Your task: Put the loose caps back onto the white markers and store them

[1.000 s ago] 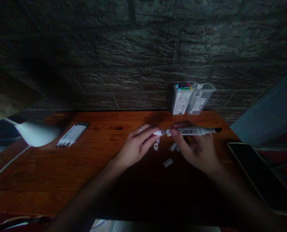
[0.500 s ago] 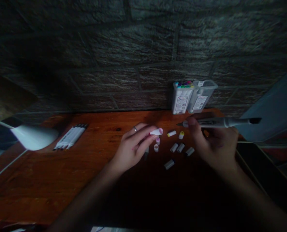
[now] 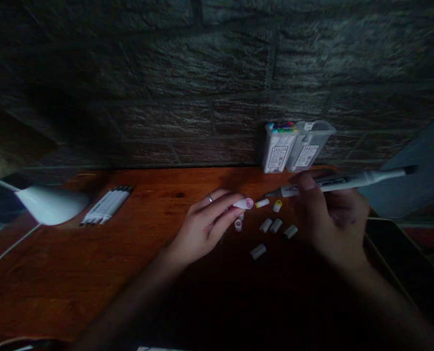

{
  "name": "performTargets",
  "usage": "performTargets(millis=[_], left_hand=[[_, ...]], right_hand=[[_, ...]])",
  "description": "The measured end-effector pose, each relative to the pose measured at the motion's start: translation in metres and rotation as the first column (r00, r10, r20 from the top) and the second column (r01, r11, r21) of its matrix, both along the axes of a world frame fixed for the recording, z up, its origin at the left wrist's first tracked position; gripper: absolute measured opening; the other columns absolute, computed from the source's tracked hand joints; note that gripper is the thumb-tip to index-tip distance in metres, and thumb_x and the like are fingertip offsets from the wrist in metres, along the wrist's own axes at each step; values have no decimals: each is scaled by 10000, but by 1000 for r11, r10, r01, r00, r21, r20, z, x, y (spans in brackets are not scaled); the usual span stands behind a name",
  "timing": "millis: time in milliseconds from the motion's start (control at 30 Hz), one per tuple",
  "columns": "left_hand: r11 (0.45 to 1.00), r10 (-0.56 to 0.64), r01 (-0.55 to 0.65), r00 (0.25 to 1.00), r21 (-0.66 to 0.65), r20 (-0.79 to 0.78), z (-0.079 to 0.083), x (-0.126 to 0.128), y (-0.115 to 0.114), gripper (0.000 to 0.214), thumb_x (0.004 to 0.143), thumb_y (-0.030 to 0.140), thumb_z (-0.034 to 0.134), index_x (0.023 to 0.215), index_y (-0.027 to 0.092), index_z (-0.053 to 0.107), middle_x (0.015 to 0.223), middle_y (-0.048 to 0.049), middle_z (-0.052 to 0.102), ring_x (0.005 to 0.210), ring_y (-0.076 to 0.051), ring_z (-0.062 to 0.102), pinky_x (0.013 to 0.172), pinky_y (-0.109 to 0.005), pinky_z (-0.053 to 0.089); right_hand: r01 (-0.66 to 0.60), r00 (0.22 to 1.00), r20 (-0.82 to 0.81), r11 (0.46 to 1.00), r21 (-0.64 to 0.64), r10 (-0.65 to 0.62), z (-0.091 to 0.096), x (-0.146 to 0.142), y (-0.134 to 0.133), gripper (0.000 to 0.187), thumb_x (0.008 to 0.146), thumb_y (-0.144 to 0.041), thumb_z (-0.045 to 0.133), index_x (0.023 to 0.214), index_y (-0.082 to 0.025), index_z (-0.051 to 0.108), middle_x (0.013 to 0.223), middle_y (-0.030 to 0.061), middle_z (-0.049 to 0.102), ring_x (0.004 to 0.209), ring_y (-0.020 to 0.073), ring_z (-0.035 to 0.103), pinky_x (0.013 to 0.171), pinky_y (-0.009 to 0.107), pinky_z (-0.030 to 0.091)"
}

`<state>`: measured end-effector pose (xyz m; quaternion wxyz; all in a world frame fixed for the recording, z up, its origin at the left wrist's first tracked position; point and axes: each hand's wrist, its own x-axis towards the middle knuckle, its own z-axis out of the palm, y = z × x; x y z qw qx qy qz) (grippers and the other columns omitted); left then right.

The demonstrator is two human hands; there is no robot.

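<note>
While pinching a pink-ended cap (image 3: 245, 203) between thumb and fingertips of the left hand (image 3: 205, 222), holds a marker (image 3: 344, 182) in the right hand (image 3: 330, 214). Grips the barrel with thumb on top and fingers curled under, closed snugly round it. Carries the marker nearly level above the table (image 3: 129, 243), bare dark nib pointing left toward the cap, black end out to the right and slightly raised. Leaves a clear gap between nib and cap. Has the other left fingers loosely bent, low over the table; cannot tell whether touching it. Wears a ring (image 3: 210, 198) on one left finger.

Lying on the table between and below both hands: loose caps (image 3: 265, 224), two with yellow just beside the nib, grey ones in a short row lower down, one more nearer the body, and a small pale one right under the left fingertips. Standing against the wall (image 3: 202, 73) behind: two clear boxes (image 3: 278, 146) touching side by side, the left one packed with coloured ends. Lying far left: a row of markers (image 3: 107, 204) pressed together, near a white lamp (image 3: 52, 204). Lying at the right table edge: a dark flat slab (image 3: 403, 253).
</note>
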<state>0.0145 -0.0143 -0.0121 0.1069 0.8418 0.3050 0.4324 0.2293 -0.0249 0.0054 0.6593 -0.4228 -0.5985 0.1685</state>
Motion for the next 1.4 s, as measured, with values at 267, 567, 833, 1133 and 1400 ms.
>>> performTargets(millis=[267, 567, 833, 1133, 1400], left_hand=[[923, -5, 106, 964, -370, 264, -7, 4, 0, 272, 981, 199, 488, 1232, 170, 589, 986, -56, 682, 790, -114, 629, 690, -227, 516], [491, 40, 562, 749, -666, 662, -8, 14, 2, 277, 961, 358, 525, 1085, 143, 649, 783, -10, 525, 618, -89, 512, 549, -219, 456], [461, 147, 560, 717, -688, 681, -4, 15, 1, 328, 928, 455, 554, 942, 135, 624, 633, 47, 362, 534, -79, 356, 485, -208, 396], [616, 126, 320, 862, -720, 491, -2, 16, 0, 377, 933, 515, 507, 825, 155, 540, 619, 52, 412, 503, -77, 408, 464, -207, 391], [735, 65, 169, 946, -656, 316, -2, 10, -3, 379, 997, 460, 395, 901, 144, 582, 625, 37, 485, 518, -83, 467, 506, -225, 382]], right_hand=[[-138, 974, -201, 975, -175, 102, 2, -2, 2, 285, 884, -456, 643, 746, -207, 667, 510, -40, 556, 402, 77, 456, 352, 188, 332], [-214, 970, -146, 970, -115, 196, 2, -4, 0, 135, 896, -344, 648, 965, -230, 667, 724, -5, 681, 599, 124, 645, 470, 204, 477], [-180, 984, 7, 984, -8, 180, 1, -8, -4, 38, 882, -217, 644, 909, -203, 667, 860, 24, 696, 736, 152, 695, 634, 259, 589], [-244, 951, 199, 969, 24, 235, -6, -7, -6, 148, 849, -212, 694, 997, -210, 686, 924, 19, 732, 762, 142, 711, 641, 222, 582], [-33, 913, 407, 994, 105, -13, 2, 7, 2, 107, 883, -282, 649, 950, -213, 697, 880, 37, 742, 721, 171, 706, 609, 265, 550]])
